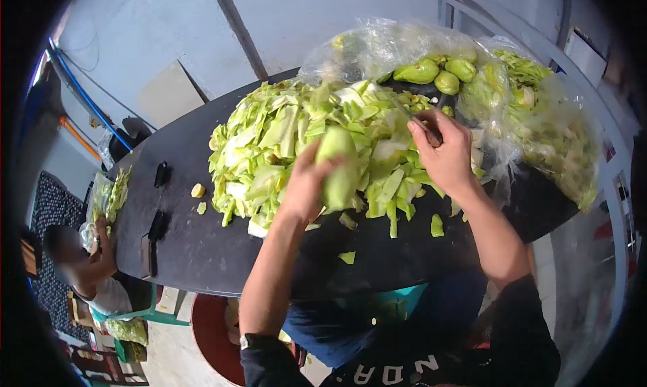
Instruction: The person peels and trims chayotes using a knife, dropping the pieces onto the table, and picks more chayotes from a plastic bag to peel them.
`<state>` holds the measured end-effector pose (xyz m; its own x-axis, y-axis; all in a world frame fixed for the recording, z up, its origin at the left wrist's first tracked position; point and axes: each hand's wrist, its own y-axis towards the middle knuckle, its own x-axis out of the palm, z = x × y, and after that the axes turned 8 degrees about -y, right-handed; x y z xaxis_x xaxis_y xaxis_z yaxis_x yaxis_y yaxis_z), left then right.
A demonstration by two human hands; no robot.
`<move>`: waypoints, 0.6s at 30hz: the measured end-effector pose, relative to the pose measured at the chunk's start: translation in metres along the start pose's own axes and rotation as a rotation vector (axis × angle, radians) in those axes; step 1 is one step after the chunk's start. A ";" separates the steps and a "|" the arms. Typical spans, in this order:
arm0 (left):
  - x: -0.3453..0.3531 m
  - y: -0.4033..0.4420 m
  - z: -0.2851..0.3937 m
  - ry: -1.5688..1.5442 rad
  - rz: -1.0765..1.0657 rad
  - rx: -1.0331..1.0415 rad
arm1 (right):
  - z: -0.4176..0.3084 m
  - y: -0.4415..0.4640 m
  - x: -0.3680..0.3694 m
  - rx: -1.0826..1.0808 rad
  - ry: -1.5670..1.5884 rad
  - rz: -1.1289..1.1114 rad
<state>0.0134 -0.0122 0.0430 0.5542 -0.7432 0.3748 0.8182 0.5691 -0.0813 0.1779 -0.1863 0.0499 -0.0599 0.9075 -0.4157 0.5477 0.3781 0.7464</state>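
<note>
Head view: the left hand (306,181) grips a pale green chayote (339,161), fingers wrapped around its side; both are blurred. The chayote is positioned upright in front of the pile (269,127) of green slices, near the middle of the table (202,252). The right hand (450,154) is closed around a slim tool (435,141), partly hidden by the fingers; its exact type cannot be told. The two hands are apart, with slices between them.

Behind the right hand, several whole chayotes (419,71) lie beside a clear bag (384,50). At the table's right end, a second bag (556,137) contains more cut pieces. Small scraps lie loose along the near side of the pile. Dark objects (157,225) rest toward the left end. Below the table edge stands a red tub (204,330). At far left, another person (87,276) reaches toward a plastic bag (100,201).
</note>
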 end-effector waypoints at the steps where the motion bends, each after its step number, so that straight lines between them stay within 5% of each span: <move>1: 0.002 0.011 0.005 -0.283 -0.085 -0.039 | -0.003 0.001 -0.002 0.037 -0.001 -0.021; 4: 0.015 0.043 0.007 -0.879 -0.124 -0.008 | -0.016 0.000 -0.002 0.029 0.113 0.042; 6: 0.023 0.064 0.001 -0.996 0.013 0.096 | -0.018 -0.002 0.005 0.039 0.248 0.041; 10: 0.026 0.088 -0.011 -1.026 0.124 0.161 | -0.041 -0.006 0.005 0.202 0.314 -0.115; 13: 0.029 0.081 -0.009 -1.028 0.147 0.124 | -0.056 -0.004 0.007 -0.013 0.172 -0.157; 18: 0.027 0.075 -0.004 -0.951 0.173 0.201 | -0.063 -0.011 0.020 0.014 0.204 -0.246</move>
<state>0.0899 0.0090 0.0429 0.2378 -0.1019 0.9659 0.6475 0.7580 -0.0794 0.1182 -0.1611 0.0658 -0.3574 0.8076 -0.4690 0.5070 0.5895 0.6288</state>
